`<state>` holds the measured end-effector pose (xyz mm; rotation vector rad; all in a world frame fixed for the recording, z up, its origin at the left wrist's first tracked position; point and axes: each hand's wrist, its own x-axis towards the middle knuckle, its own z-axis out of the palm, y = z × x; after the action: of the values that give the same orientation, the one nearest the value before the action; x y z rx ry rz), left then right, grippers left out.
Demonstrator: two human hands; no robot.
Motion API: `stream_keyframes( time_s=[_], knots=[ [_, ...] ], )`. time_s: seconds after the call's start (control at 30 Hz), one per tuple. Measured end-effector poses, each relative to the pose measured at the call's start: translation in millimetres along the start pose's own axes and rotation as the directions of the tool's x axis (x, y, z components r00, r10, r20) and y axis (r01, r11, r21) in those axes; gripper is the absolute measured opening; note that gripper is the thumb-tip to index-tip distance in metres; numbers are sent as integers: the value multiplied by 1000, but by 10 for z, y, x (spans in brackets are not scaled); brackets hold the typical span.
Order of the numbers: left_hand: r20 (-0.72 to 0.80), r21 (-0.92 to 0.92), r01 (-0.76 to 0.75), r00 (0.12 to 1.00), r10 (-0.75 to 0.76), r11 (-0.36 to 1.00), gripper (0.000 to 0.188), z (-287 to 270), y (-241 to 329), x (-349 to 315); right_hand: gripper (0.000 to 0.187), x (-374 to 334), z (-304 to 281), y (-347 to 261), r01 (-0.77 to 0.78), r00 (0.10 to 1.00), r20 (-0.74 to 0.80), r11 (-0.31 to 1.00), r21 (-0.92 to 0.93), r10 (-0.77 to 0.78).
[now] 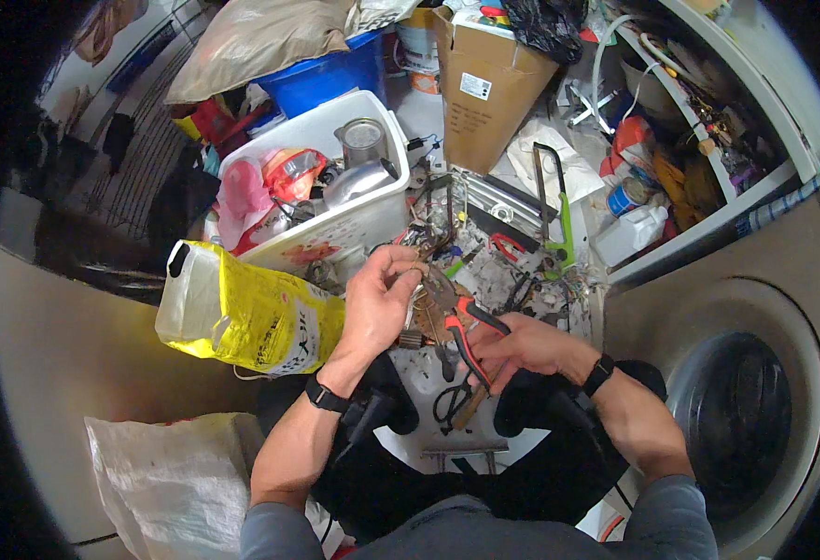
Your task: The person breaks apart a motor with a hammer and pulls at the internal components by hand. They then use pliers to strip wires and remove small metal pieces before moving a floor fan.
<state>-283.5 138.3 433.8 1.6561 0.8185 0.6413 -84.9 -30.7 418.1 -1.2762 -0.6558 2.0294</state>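
- Washing machine (pixel 741 411), lower right of frame: round door closed, not in use.
- White plastic basket (pixel 335 219), upper centre: filled with a metal kettle (pixel 358 179), a tin can and red bags; untouched.
- Cardboard box (pixel 484 84), top centre: standing open beside the basket.
- Yellow bag (pixel 251 317), centre left: lying on its side, just left of the hands.
- Green-handled hacksaw (pixel 559 215), right of centre: lying on the littered work surface.
- Left hand (pixel 380 303), centre: fingers pinched around a small tangle of copper-coloured wire (pixel 424 280), raised to the tool.
- Right hand (pixel 522 345), centre: closed around the red-and-black handles of pliers (pixel 461 322), head touching the wire.
- Progress, as judged: wire gripped and being worked, still in one bundle; much loose scrap wire lies unsorted above the hands.
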Motion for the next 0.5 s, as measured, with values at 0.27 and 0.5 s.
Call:
stream_keyframes(
  time_s=[0.27, 0.5],
  knots=[
    [23, -325, 67, 998, -63, 943, 27, 68, 109, 47, 19, -51, 37, -39, 251, 962, -79, 960, -126, -262],
    [64, -307, 12, 998, 8, 952, 32, 305, 250, -107, 27, -106, 215, -315, 403, 794, -350, 862, -307, -496]
  ],
)
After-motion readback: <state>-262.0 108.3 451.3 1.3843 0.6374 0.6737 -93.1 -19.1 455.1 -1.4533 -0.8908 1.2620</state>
